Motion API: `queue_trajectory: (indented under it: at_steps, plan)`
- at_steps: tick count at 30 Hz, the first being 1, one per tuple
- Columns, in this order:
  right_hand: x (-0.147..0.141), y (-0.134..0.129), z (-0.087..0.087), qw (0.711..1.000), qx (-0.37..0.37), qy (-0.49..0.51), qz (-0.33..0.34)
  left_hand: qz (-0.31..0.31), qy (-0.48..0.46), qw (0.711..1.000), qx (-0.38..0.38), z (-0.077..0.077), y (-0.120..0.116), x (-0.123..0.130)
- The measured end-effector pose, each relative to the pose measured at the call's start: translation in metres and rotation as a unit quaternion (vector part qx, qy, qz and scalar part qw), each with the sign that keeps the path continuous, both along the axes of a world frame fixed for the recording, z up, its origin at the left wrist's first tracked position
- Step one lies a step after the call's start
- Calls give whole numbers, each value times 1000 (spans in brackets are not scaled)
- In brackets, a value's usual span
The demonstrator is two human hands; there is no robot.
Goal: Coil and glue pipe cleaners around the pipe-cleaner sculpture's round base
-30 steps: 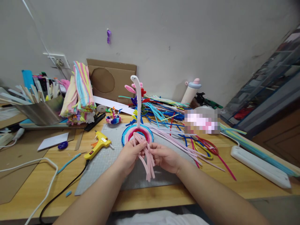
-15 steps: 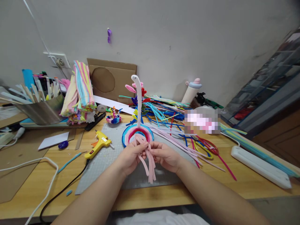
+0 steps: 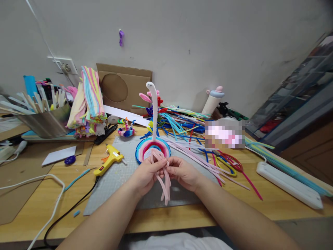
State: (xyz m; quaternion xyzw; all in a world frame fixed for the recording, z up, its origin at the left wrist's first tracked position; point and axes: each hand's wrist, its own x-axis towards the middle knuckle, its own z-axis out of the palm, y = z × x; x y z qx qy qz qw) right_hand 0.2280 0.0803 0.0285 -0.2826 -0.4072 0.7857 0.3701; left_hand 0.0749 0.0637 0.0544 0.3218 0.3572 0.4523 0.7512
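A bundle of pale pink pipe cleaners (image 3: 167,189), looped at the top with loose ends hanging down, is pinched between my two hands. My left hand (image 3: 148,173) wraps its fingers round the bundle from the left. On the right, my right hand (image 3: 183,173) pinches it with thumb and forefinger, close against the left fingertips. Just behind them lies a round coiled base (image 3: 139,148) in blue, pink and red, with a white fuzzy stem (image 3: 154,114) rising from it. Under my hands is a grey cutting mat (image 3: 117,185).
A yellow glue gun (image 3: 110,160) with a black cable lies left. Loose pink pipe cleaners (image 3: 192,156) and yellow-handled scissors (image 3: 225,166) are at right, a white power strip (image 3: 288,185) beyond. A metal container (image 3: 47,121) of sticks stands back left.
The loops above my fingers have spread a little, and the hanging ends have shifted slightly to the left. Both hands remain almost where they were.
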Motion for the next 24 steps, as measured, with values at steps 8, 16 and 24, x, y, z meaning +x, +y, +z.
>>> queue_trajectory:
  at_steps: [8, 16, 24]
  plan:
    - [-1, -1, 3, 1000, 4, 4, 3, 8, 5, 1000, 10, 2, -1, 1]
    - [-2, 0, 8, 998, -23, 0, 50, 71, 31, 996, 36, 4, 3, -3]
    - [-2, 0, 7, 999, -19, 6, 41, 60, 64, 994, 58, 3, 1, 0]
